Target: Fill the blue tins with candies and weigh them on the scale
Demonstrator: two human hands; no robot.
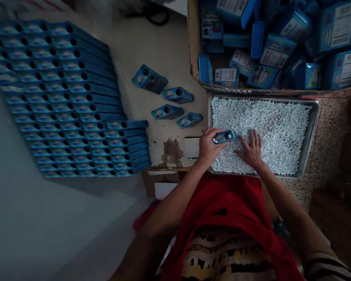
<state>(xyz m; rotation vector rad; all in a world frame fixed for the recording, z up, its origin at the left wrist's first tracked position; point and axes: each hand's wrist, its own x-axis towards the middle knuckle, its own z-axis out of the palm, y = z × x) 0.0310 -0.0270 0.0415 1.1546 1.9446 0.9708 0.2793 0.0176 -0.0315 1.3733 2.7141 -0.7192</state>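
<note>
My left hand [210, 147] is closed around a small blue box [224, 136] with a round hole, holding it at the near left edge of a metal tray [309, 138]. The tray is filled with small white-blue candies [269, 117]. My right hand [252, 149] lies flat on the candies with fingers spread, just right of the box.
Several loose blue boxes [175, 103] lie on the table left of the tray. Many filled blue boxes [61, 97] are stacked in rows at far left. A cardboard carton [193, 47] of folded blue boxes sits behind the tray. A speckled floor [333, 128] is at right.
</note>
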